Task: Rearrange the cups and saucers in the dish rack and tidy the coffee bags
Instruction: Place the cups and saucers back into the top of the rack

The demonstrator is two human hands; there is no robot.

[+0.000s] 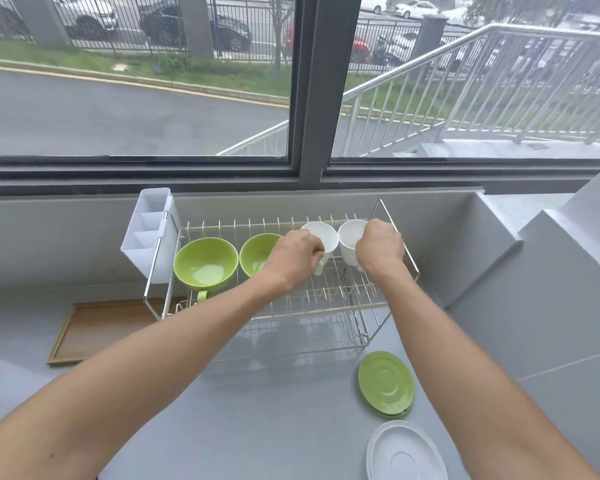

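Head | left grip (297, 252) holds glossy white cup (323, 239); right grip (378, 247) — second white cup (350, 242) | wire rack (343, 292)

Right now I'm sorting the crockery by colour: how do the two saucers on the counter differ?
The green saucer lies nearer the dish rack; the white saucer lies closer to the person, partly cut off by the picture's edge. The green saucer appears stacked on a second green one; the white saucer shows nothing beneath. Both lie flat, right way up, on the grey counter.

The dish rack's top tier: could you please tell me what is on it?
Two green cups and two white cups, which the left hand and right hand partly cover.
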